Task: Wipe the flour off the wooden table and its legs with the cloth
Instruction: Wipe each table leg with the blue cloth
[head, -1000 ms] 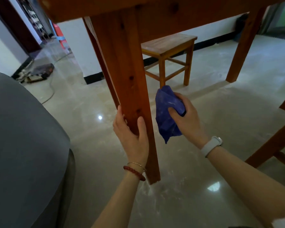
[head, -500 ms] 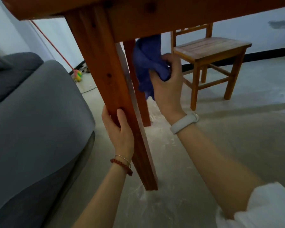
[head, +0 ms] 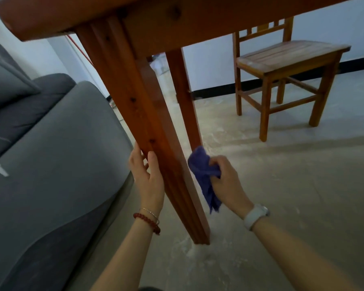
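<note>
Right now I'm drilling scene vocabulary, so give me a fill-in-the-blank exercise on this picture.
1. The right hand holds a bunched ____ cloth.
2. The left hand grips the near table ____.
3. Behind the table stands a wooden ____.
4. Left of the leg sits a ____ sofa.

Missing: blue; leg; chair; grey

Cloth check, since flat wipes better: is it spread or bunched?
Bunched: the cloth is a crumpled wad gripped in the right hand, one end dangling.

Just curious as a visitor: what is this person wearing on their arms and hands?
Left wrist: a red bead bracelet and a thin metal bangle. Right wrist: a white watch-like band. Both forearms are bare, with no gloves.
</note>
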`<control>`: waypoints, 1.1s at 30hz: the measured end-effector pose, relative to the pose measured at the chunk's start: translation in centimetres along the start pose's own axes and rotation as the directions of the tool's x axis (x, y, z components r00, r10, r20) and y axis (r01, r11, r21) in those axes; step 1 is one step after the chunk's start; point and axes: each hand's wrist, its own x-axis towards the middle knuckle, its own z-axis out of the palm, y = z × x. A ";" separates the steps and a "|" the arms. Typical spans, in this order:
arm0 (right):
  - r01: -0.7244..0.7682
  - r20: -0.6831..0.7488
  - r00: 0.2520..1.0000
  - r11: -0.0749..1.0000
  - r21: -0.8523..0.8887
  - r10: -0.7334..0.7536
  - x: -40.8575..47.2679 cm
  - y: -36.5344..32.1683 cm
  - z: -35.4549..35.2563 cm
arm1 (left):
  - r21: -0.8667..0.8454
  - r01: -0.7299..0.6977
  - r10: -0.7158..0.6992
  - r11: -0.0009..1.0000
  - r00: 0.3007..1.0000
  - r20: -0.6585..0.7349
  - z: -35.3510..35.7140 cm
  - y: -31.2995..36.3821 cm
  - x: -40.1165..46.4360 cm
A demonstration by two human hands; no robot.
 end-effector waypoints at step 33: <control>-0.602 0.338 0.599 0.686 -0.408 0.726 -8.8 16.4 7.5 | 0.278 0.181 -0.284 0.943 0.873 0.396 -2.4 -14.1 -2.1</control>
